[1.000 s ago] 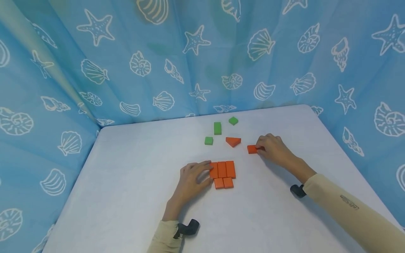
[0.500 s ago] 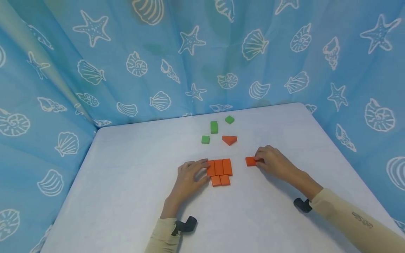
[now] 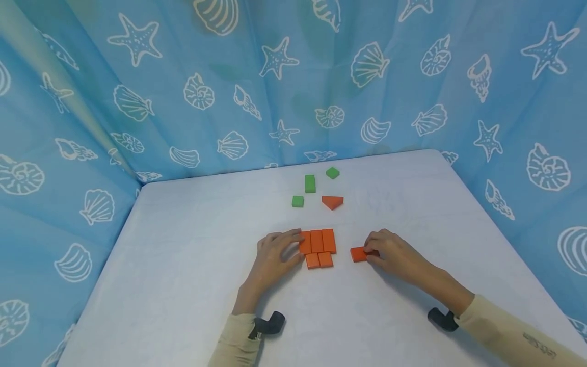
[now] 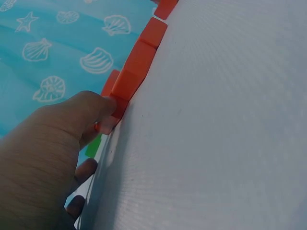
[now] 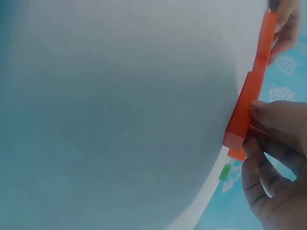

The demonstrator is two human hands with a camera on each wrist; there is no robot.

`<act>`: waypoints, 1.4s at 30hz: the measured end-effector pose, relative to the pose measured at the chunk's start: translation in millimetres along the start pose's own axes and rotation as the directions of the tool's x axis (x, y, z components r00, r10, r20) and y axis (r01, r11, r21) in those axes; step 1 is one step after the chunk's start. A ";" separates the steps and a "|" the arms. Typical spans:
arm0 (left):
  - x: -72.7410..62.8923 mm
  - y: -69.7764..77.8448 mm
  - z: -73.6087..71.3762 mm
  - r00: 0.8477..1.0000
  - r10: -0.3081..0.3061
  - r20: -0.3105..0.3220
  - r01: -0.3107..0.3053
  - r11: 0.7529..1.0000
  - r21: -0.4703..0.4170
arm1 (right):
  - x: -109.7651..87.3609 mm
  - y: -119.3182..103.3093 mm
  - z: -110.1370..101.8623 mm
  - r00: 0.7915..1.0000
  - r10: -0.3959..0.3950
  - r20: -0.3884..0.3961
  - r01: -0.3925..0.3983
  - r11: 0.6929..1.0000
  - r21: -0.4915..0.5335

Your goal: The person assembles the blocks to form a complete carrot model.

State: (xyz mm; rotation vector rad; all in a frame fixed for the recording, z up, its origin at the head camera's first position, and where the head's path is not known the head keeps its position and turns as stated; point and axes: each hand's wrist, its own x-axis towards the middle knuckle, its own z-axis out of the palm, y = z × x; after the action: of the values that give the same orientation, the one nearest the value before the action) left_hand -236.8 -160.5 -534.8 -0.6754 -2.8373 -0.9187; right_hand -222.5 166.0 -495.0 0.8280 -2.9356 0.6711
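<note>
My left hand [image 3: 271,255] lies at the left side of a group of orange blocks [image 3: 317,241], its index finger and thumb touching the leftmost one. Three taller blocks stand side by side there, with two smaller blocks [image 3: 319,260] directly below them. In the left wrist view, the thumb presses on an orange block [image 4: 135,64]. To the right of the group, apart from it, my right hand [image 3: 397,256] pinches another orange block [image 3: 358,254] between thumb and fingers. The right wrist view shows this block [image 5: 243,106] long and flat-sided, close to the table surface.
Behind the group lie an orange wedge-shaped block [image 3: 332,202], a green square block [image 3: 297,201], a green rectangular block [image 3: 310,184] and a green diamond-shaped block [image 3: 332,173]. A white table [image 3: 192,229] carries everything. A blue seashell curtain [image 3: 284,92] borders its far side.
My right hand has drawn the pinched orange block toward the front and slightly left, level with the group. The left hand stays at the group; the view has shifted a little.
</note>
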 end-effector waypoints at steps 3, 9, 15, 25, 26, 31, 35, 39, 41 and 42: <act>0.8 -0.5 -0.5 1.000 0.002 -0.002 -0.002 1.000 0.003 | -4.3 -7.3 2.1 1.000 -0.022 0.005 0.022 1.000 -0.001; 0.7 -1.5 -0.9 1.000 0.003 -0.009 -0.003 1.000 0.002 | -8.4 -24.0 6.7 0.995 -0.101 0.012 0.101 0.995 -0.026; 0.0 -2.9 -0.5 1.000 0.003 -0.019 -0.003 1.000 -0.007 | -7.0 -36.2 13.2 0.973 -0.231 -0.001 0.231 0.973 -0.013; 0.6 -3.5 -0.5 1.000 0.005 -0.004 -0.005 1.000 0.005 | -0.2 -50.6 26.8 0.949 -0.313 -0.044 0.315 0.948 0.047; 0.8 -3.5 -0.4 1.000 0.004 -0.001 -0.004 1.000 0.007 | 0.6 -51.7 28.0 0.945 -0.322 -0.053 0.324 0.945 0.045; 1.0 -4.7 0.5 1.000 -0.001 -0.002 0.001 1.000 0.017 | 5.7 -57.0 34.8 0.921 -0.378 -0.089 0.381 0.924 0.019; 0.9 -5.9 1.0 1.000 0.012 -0.014 -0.012 1.000 0.015 | 11.0 -61.7 39.3 0.904 -0.413 -0.114 0.416 0.909 0.005; 1.0 -6.3 1.5 1.000 0.023 -0.019 -0.023 1.000 0.012 | 16.0 -67.2 42.3 0.896 -0.431 -0.112 0.431 0.902 -0.024; 1.1 -5.8 1.2 0.999 0.028 -0.019 -0.028 1.000 0.010 | 17.5 -69.3 42.9 0.899 -0.426 -0.101 0.424 0.905 -0.042; 1.2 -5.6 1.1 0.999 0.029 -0.018 -0.029 1.000 0.010 | 18.1 -70.1 42.8 0.902 -0.420 -0.095 0.417 0.907 -0.052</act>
State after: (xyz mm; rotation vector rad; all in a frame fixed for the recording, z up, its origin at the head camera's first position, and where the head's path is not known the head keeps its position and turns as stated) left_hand -240.3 -163.4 -538.5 -0.7010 -2.8069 -0.9009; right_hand -198.7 85.8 -503.5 1.3215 -2.5374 0.6098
